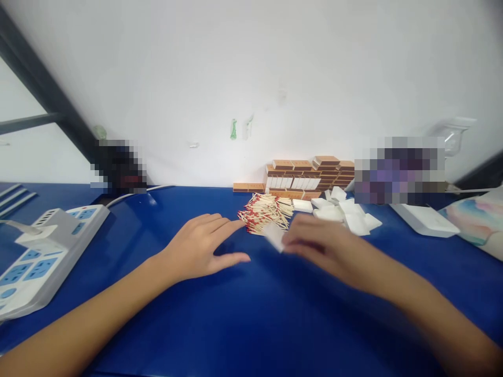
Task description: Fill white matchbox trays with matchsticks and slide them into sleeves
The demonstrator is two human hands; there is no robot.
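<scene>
Our right hand (324,235) pinches a small white tray (274,237) by the near side of the matches (264,210); our left hand (200,246) is spread, on their left. We should pinch softly, so nothing bends.

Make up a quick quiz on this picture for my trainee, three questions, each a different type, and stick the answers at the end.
1. What is pinched in the right hand?
A) a plug
B) a brown matchbox
C) a small white piece
2. True or false: the power strip lies to the left of the pile of matches.
3. Fill in the blank: the heads of the matches are coloured ____.

Key: 1. C; 2. True; 3. red.
</scene>
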